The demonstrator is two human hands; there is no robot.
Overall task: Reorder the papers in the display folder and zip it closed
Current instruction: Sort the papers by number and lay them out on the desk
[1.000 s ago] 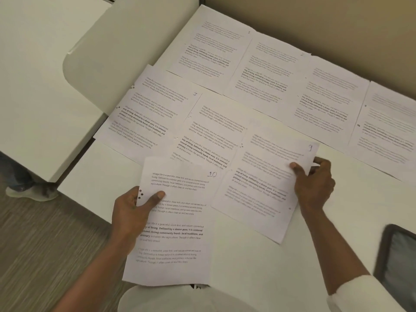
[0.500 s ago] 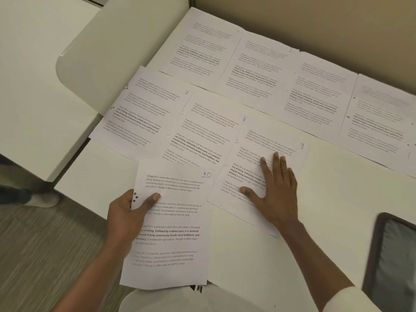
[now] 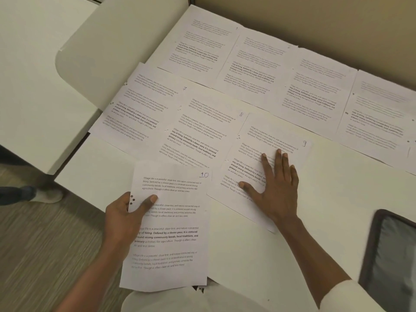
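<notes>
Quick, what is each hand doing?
Left hand: holding the page marked 10.
Right hand: open, flat on the page marked 9.

White tabletop (image 3: 337,199), inspected from the near edge. A row of four printed sheets (image 3: 254,66) lies side by side along the far edge. In front of it runs a second row: sheet marked 7 (image 3: 144,104) reaching the left edge, sheet marked 8 (image 3: 202,129), and sheet marked 9 (image 3: 276,134), with neighbouring sheets overlapping. A dark-rimmed display folder (image 3: 391,255) lies at the right edge, toward the near corner.
</notes>
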